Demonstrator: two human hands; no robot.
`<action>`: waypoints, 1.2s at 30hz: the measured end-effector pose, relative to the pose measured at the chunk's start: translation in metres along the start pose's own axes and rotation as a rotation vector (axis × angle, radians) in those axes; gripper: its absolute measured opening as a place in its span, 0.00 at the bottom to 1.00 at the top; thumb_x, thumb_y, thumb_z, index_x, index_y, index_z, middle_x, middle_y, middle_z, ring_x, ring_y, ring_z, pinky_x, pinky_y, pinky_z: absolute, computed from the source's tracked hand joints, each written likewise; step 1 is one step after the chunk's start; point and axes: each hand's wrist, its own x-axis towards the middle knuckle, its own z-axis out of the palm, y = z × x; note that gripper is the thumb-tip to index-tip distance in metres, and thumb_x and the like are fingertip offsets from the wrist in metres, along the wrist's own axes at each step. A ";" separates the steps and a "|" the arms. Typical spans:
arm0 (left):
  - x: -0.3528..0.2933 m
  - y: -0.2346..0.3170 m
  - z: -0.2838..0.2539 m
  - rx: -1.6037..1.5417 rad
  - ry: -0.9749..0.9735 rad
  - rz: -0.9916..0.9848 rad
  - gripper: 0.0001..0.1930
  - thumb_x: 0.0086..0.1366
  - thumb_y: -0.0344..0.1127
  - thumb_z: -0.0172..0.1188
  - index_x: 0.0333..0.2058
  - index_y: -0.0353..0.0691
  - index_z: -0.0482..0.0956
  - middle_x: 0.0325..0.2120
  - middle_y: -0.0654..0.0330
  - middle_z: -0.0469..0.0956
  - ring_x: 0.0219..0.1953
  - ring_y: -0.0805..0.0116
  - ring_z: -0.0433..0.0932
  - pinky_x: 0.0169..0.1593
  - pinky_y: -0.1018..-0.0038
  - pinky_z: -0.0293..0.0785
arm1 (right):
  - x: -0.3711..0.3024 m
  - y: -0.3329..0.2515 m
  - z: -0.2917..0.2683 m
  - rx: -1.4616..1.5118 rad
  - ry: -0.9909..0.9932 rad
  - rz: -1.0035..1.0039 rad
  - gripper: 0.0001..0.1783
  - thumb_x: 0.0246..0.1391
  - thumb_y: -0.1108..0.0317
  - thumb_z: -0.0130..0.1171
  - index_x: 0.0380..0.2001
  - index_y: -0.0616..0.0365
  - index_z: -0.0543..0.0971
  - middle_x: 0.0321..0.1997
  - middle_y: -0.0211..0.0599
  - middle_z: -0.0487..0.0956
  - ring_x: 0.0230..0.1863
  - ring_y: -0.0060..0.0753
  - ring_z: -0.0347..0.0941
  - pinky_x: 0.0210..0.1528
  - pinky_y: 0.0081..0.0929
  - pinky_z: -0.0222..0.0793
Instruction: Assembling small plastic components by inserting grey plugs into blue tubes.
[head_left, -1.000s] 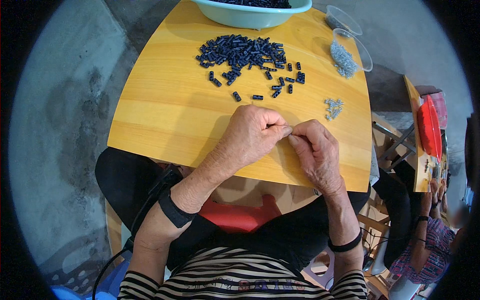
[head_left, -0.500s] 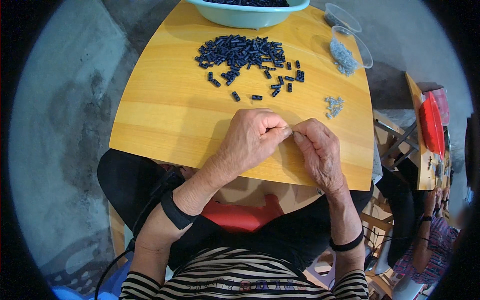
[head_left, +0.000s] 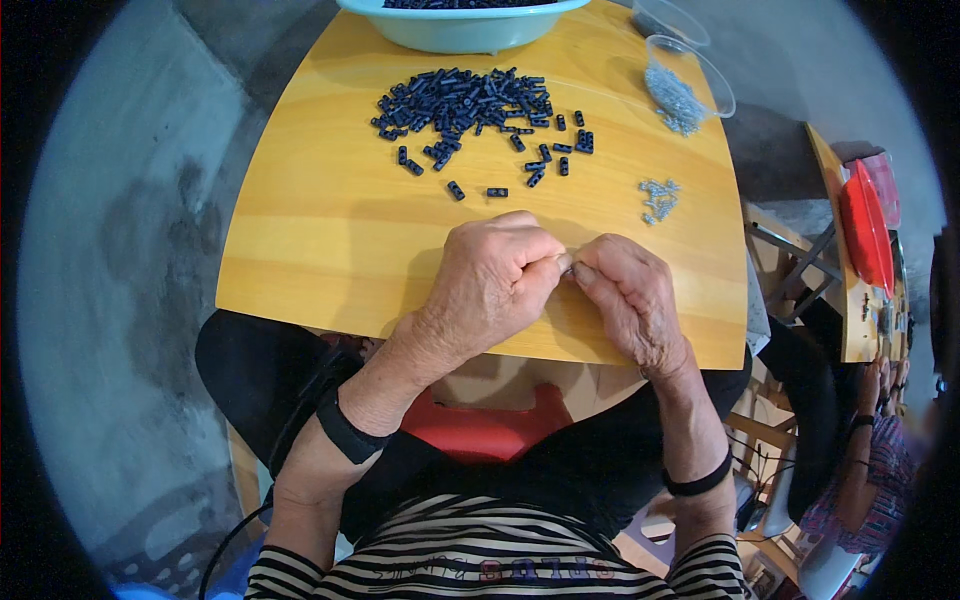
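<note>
Head view (worn cam., looking down). L. hand (head_left: 495, 275) & R. hand (head_left: 628, 295) meet above the near part of a yellow wood-grain table (head_left: 320, 220), tips nearly touching. L. thumb & index pressed together, R. thumb & index likewise, both clamped on a tiny dark bit (head_left: 570, 271) btwn them; mostly hidden, too small to identify. Other fingers of both hands curled in. Black wristband (head_left: 345, 430) on L. forearm; thin dark band (head_left: 698, 480) on R.

Beyond the hands, upper centre: heap of small black pieces (head_left: 460, 100), short & block-like, some w/ visible holes; loose ones lie along its near edge, two of them closest to L. hand. Behind heap, at far edge: pale blue tub (head_left: 460, 38), holding more dark pieces. Small group of silvery pieces (head_left: 659, 200) on tabletop, beyond R. hand. Upper R. corner: clear tub (head_left: 725, 100) w/ more silvery pieces, spilling over near its mouth; second clear container (head_left: 700, 30) just behind.

Periphery: red stool (head_left: 485, 430) below near edge; far R., red basin (head_left: 866, 230) on another table, w/ co-worker's hands (head_left: 885, 378) nr. its edge.
</note>
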 end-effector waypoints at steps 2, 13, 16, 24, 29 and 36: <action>0.001 0.000 -0.001 -0.025 0.011 -0.001 0.03 0.54 0.25 0.61 0.23 0.31 0.77 0.17 0.56 0.73 0.20 0.67 0.73 0.24 0.74 0.67 | -0.001 0.000 0.001 0.045 0.010 0.028 0.03 0.49 0.75 0.57 0.27 0.63 0.74 0.24 0.44 0.72 0.28 0.47 0.71 0.30 0.36 0.67; 0.001 -0.002 0.002 -0.056 0.049 -0.093 0.04 0.52 0.27 0.60 0.22 0.32 0.78 0.17 0.55 0.74 0.21 0.64 0.74 0.25 0.71 0.68 | -0.001 -0.006 0.004 0.057 0.077 0.091 0.04 0.48 0.76 0.60 0.29 0.62 0.76 0.27 0.42 0.75 0.30 0.44 0.74 0.34 0.32 0.70; 0.001 -0.002 0.003 -0.031 0.044 -0.100 0.05 0.51 0.28 0.60 0.21 0.32 0.78 0.17 0.52 0.74 0.21 0.57 0.76 0.25 0.68 0.70 | -0.002 -0.002 0.004 0.028 0.083 0.057 0.04 0.48 0.76 0.60 0.29 0.62 0.76 0.27 0.42 0.75 0.30 0.43 0.75 0.33 0.32 0.70; -0.001 -0.001 0.002 -0.074 0.032 -0.088 0.04 0.56 0.26 0.63 0.27 0.31 0.79 0.19 0.59 0.74 0.22 0.74 0.73 0.26 0.78 0.67 | -0.003 -0.003 0.002 0.126 0.083 0.133 0.03 0.48 0.76 0.60 0.28 0.63 0.76 0.26 0.41 0.76 0.29 0.41 0.74 0.33 0.31 0.69; -0.002 0.001 0.003 -0.132 0.018 -0.147 0.02 0.55 0.24 0.63 0.28 0.32 0.80 0.21 0.61 0.76 0.23 0.75 0.73 0.28 0.80 0.68 | -0.004 -0.002 0.001 0.165 0.092 0.170 0.03 0.49 0.76 0.60 0.28 0.63 0.76 0.25 0.41 0.75 0.29 0.39 0.74 0.33 0.31 0.69; -0.001 0.000 0.002 -0.137 0.035 -0.098 0.02 0.55 0.25 0.63 0.28 0.32 0.80 0.21 0.61 0.76 0.23 0.75 0.73 0.27 0.80 0.68 | -0.004 0.002 0.001 0.189 0.062 0.164 0.04 0.51 0.74 0.60 0.29 0.64 0.76 0.26 0.41 0.75 0.31 0.40 0.74 0.34 0.30 0.69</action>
